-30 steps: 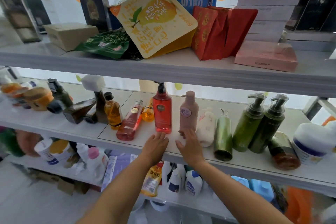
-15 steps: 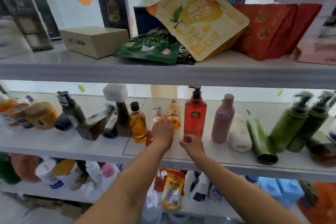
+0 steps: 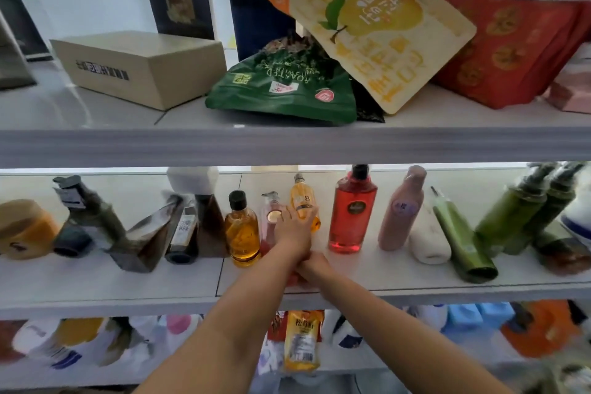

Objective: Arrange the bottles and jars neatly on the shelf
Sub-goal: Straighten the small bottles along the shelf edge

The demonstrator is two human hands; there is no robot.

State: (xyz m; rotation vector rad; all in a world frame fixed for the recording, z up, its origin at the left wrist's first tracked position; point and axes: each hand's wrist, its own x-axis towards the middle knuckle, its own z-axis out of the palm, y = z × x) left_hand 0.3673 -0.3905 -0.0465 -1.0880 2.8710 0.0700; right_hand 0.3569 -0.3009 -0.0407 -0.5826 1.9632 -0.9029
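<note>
Head view: my left hand [image 3: 294, 230] curls round the small orange-liquid pump bottle [image 3: 300, 198] on the middle shelf [image 3: 128, 285], between a lying pink bottle [image 3: 271, 211] and an upright red-liquid bottle [image 3: 351, 214]. My right hand [image 3: 316, 265] is half hidden beneath, so I cannot tell its grip.

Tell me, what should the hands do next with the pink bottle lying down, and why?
Probably stand the pink bottle upright: it lies flat between the upright amber bottle and red bottle, with the right hand at its base and the left hand over its upper part.
</note>
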